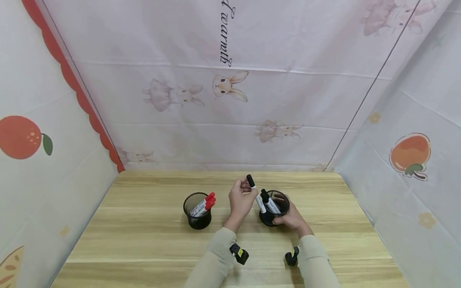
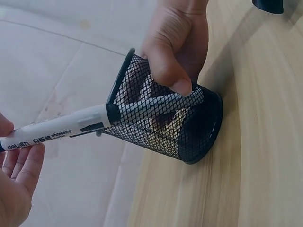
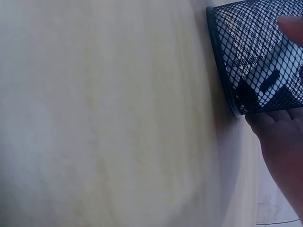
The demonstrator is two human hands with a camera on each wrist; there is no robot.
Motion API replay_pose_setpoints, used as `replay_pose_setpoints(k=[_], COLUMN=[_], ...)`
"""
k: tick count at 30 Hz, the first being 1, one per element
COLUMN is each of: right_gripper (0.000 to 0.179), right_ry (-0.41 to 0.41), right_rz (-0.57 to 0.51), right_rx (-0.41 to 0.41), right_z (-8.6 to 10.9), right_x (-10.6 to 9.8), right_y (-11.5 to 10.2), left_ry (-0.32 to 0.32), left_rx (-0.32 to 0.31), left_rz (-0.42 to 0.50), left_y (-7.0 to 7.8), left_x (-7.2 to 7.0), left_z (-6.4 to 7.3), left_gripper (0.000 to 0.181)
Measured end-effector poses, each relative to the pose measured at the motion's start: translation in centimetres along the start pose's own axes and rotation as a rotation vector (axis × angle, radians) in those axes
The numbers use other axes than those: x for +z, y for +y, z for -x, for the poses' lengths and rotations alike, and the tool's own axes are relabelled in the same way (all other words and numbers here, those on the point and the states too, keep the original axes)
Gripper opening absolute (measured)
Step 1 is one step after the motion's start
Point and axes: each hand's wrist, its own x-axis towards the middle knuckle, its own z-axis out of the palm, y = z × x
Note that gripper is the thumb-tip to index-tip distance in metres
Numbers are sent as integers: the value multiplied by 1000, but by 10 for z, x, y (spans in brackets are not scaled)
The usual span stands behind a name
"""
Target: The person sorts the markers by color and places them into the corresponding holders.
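Observation:
My left hand (image 1: 240,201) pinches a white whiteboard marker (image 2: 57,127) with a black cap, held at a slant, cap end up. Its lower end overlaps the rim of a black mesh pen cup (image 2: 156,135) in the left wrist view; whether it is inside I cannot tell. Around the side of that cup my right hand (image 1: 294,219) curls its fingers and thumb. Several black-capped markers (image 1: 272,205) lean inside the cup. The right wrist view shows the cup's mesh wall (image 3: 246,42) and part of the right hand.
To the left on the wooden table (image 1: 144,224) stands a second black mesh cup (image 1: 199,223) with several red-capped markers (image 1: 209,201). Printed cloth walls (image 1: 173,140) enclose the back and sides of the table.

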Motion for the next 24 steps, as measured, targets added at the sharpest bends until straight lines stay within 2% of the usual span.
replay_pose_setpoints(k=[9, 16, 24], right_gripper=[93, 83, 75], right_ry=[-41, -57, -56], right_rz=[-17, 84, 139], right_rx=[-18, 23, 77], right_z=[-2, -2, -2], right_x=[-3, -6, -7], right_y=[-1, -1, -4], left_ry=[-9, -21, -29], left_rx=[4, 12, 46], left_rz=[69, 126, 120], left_y=[4, 10, 7], left_x=[2, 5, 7], left_z=[-2, 1, 6], left_gripper=[31, 27, 23])
